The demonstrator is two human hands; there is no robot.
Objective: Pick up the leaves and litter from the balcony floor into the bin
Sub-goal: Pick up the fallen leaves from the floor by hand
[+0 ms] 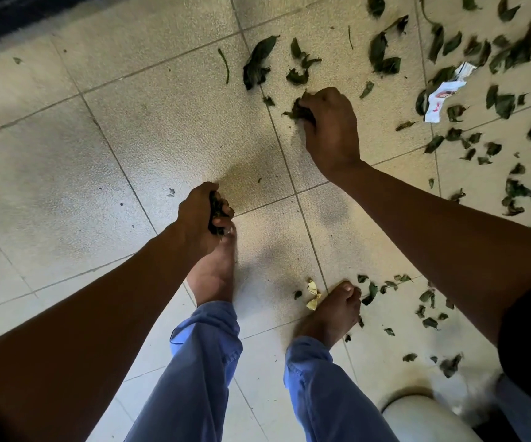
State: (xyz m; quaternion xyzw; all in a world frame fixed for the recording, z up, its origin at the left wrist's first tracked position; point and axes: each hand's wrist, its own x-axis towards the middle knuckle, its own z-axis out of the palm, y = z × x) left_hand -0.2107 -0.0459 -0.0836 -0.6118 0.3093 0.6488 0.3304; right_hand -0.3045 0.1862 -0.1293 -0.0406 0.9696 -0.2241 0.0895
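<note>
Dark green leaves (385,55) lie scattered over the beige tiled floor (149,122), mostly at the upper right and right. My right hand (331,129) reaches down to the floor and grips a clump of leaves (299,111). My left hand (202,215) hangs lower left of it, above my left foot, fingers curled round a bunch of leaves (217,215). A crumpled white wrapper with red print (442,97) lies among the leaves at the right. A yellow dry leaf (313,295) sits by my right foot.
My bare feet (213,272) and blue trouser legs (206,362) stand at the bottom centre. A white rounded object (423,419), maybe the bin, shows at the bottom right edge. A dark strip (18,17) runs along the top left.
</note>
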